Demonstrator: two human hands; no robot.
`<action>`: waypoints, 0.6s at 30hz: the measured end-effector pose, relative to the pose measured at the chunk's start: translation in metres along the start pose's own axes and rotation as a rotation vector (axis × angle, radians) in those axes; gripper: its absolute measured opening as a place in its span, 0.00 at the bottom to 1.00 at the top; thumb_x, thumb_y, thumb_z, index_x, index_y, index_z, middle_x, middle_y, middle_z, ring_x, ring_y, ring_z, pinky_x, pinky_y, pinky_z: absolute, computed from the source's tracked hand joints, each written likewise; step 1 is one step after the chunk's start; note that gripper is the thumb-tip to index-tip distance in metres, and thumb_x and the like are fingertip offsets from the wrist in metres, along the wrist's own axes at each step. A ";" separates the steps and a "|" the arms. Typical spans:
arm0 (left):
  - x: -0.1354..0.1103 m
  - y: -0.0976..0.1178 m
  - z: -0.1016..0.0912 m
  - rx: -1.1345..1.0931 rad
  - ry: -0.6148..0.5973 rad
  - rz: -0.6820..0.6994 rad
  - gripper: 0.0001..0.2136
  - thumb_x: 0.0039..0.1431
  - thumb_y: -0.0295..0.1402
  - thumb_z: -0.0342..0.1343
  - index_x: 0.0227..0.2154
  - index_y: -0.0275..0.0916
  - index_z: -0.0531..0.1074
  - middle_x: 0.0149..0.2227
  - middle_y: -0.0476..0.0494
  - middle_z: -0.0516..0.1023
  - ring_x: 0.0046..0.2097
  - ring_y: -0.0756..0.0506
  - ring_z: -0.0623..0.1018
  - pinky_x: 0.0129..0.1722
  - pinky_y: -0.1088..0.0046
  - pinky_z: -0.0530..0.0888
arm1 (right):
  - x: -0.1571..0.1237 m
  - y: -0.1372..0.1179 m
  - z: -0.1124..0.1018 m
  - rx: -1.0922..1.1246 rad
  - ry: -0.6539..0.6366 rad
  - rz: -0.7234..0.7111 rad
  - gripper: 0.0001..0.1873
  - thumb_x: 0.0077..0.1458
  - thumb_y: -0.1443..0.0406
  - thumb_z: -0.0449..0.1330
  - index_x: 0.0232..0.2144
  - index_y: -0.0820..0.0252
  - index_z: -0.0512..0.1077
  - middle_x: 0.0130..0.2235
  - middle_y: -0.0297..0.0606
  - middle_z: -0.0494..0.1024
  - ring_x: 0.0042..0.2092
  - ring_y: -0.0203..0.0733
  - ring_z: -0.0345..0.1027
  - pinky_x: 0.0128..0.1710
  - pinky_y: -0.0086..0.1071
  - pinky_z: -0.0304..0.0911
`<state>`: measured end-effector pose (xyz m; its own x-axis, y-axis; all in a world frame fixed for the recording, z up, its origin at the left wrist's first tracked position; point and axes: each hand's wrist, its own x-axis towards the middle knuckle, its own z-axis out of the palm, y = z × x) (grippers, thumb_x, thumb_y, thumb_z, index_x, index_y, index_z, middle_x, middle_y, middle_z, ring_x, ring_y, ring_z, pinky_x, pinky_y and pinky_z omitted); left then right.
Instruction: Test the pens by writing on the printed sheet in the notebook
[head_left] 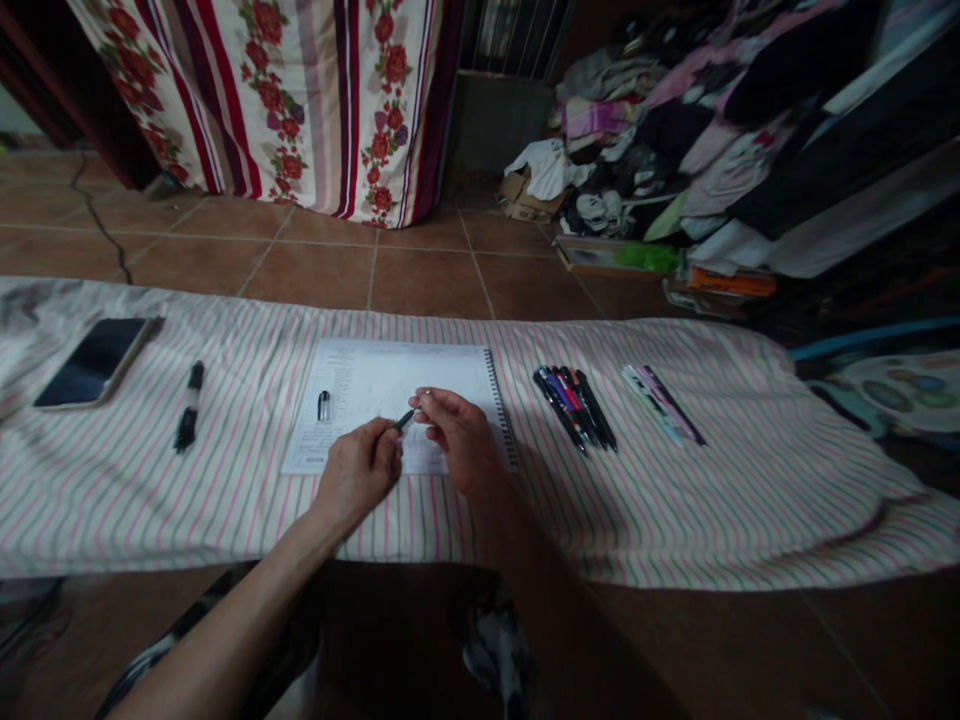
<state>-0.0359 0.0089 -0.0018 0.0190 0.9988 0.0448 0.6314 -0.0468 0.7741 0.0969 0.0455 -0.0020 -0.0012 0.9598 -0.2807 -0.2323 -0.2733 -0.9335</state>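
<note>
My left hand (364, 465) is closed around a slim dark pen (405, 419), whose far end points up and right. At that end my right hand (459, 435) pinches with thumb and forefinger; a small glint shows at the fingertips, too small to name. Both hands are above a spiral notebook (375, 380), its wire binding on the right side. A short piece, clear and black like a pen cap (324, 406), lies on the page left of my hands.
On the striped cloth (247, 430) lie a phone (94, 362) and a black marker (190, 408) at left. To the right are a bunch of dark pens (576, 408) and a few pastel pens (664, 404). Beyond are a floral curtain (330, 110) and piled clothes (675, 130).
</note>
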 end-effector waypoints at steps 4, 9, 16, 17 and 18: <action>-0.001 -0.001 -0.001 0.012 -0.019 0.000 0.12 0.59 0.35 0.44 0.30 0.39 0.72 0.23 0.47 0.75 0.26 0.46 0.73 0.28 0.71 0.65 | 0.001 0.000 -0.002 0.000 -0.018 -0.015 0.15 0.45 0.55 0.63 0.33 0.59 0.75 0.37 0.38 0.79 0.32 0.33 0.67 0.27 0.26 0.57; -0.002 -0.001 -0.002 0.097 -0.024 -0.021 0.12 0.59 0.35 0.44 0.32 0.39 0.72 0.23 0.46 0.75 0.25 0.46 0.73 0.27 0.72 0.64 | 0.002 0.002 -0.003 0.042 -0.004 -0.002 0.15 0.45 0.55 0.63 0.33 0.58 0.75 0.37 0.37 0.79 0.33 0.33 0.68 0.29 0.26 0.58; -0.003 0.001 -0.003 0.100 -0.055 -0.039 0.13 0.60 0.35 0.42 0.33 0.38 0.71 0.27 0.46 0.76 0.29 0.46 0.74 0.29 0.72 0.65 | 0.001 -0.001 -0.005 0.072 0.018 0.017 0.16 0.44 0.55 0.63 0.33 0.59 0.76 0.36 0.37 0.80 0.33 0.33 0.69 0.31 0.26 0.59; -0.003 0.000 -0.004 0.097 -0.059 -0.046 0.13 0.60 0.36 0.42 0.33 0.38 0.71 0.27 0.46 0.76 0.29 0.46 0.74 0.29 0.72 0.65 | 0.001 -0.001 -0.005 0.079 0.020 0.019 0.16 0.43 0.55 0.63 0.33 0.59 0.76 0.35 0.37 0.80 0.33 0.33 0.69 0.31 0.26 0.59; -0.003 0.000 -0.004 0.095 -0.060 -0.052 0.13 0.60 0.36 0.42 0.34 0.38 0.72 0.27 0.46 0.76 0.29 0.46 0.74 0.29 0.72 0.65 | 0.002 -0.001 -0.005 0.086 0.022 0.021 0.16 0.43 0.55 0.64 0.33 0.59 0.76 0.35 0.37 0.80 0.33 0.33 0.69 0.31 0.26 0.59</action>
<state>-0.0388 0.0059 0.0009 0.0293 0.9990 -0.0339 0.7030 0.0035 0.7112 0.1024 0.0470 -0.0028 0.0138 0.9520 -0.3057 -0.3152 -0.2860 -0.9049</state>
